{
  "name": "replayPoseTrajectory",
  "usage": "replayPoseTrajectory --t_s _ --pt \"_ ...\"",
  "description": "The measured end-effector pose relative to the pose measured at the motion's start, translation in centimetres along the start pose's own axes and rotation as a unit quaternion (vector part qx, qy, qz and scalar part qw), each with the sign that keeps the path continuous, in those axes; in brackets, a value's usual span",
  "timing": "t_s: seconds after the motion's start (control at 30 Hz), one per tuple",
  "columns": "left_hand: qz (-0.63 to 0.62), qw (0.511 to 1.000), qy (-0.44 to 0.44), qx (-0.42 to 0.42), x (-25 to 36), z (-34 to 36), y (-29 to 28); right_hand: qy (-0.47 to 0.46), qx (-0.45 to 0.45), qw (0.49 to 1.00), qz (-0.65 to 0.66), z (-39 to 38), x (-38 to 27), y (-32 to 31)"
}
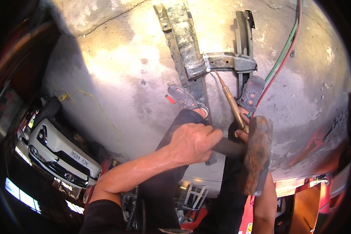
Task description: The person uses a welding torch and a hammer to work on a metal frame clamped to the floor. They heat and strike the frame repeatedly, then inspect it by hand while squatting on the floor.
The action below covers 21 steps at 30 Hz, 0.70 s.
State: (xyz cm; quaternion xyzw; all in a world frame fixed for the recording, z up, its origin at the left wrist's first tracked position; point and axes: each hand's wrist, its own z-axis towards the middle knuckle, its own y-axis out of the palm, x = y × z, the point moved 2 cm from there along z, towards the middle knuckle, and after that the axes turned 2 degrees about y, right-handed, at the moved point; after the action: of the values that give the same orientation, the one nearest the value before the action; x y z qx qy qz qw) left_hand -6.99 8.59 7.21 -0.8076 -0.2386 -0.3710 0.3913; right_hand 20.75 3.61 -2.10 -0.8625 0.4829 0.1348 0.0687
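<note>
My left hand (pixel 197 142) is closed in a fist round the handle of a hammer (pixel 259 156). Its big rusty head hangs in front of my right forearm and covers part of it. Partly hidden behind the hammer head, my right hand (pixel 243 130) grips a brass gas torch (pixel 231 99). The torch's thin bent tip lies close to the joint between a long worn steel beam (pixel 186 43) and a grey metal cross bracket (pixel 230 61). I see no flame at the tip. The bracket's right end rests over a second, narrower rail (pixel 243 35).
My shoes stand by the beam and the rail. Green and red hoses (pixel 286 50) run along the concrete floor (pixel 117 85) at the right. A yellow cord (pixel 95 101) trails at the left. A white vehicle front (pixel 62 148) is at far left; red equipment (pixel 316 191) stands lower right.
</note>
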Motion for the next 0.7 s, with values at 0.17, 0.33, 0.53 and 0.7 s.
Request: replayPoseTrajectory --t_s 0.17,0.33,0.53,0.7 --pt "0.037 0.999 0.025 0.017 -7.9 0.6 1.9 0.088 -0.005 0.991 0.096 0.9 -2.2 -0.6" --pt "0.154 0.932 -0.303 -0.13 -20.4 -3.2 4.6 0.078 -0.034 0.99 0.115 0.9 -3.2 -0.5" --pt "0.171 0.93 -0.302 -0.12 -19.6 -5.4 6.0 0.096 -0.045 0.991 0.087 -0.2 -4.0 0.1" --pt "0.12 0.928 -0.347 -0.067 -18.0 -7.3 6.2 0.074 -0.024 0.992 0.103 0.2 -2.2 0.3"
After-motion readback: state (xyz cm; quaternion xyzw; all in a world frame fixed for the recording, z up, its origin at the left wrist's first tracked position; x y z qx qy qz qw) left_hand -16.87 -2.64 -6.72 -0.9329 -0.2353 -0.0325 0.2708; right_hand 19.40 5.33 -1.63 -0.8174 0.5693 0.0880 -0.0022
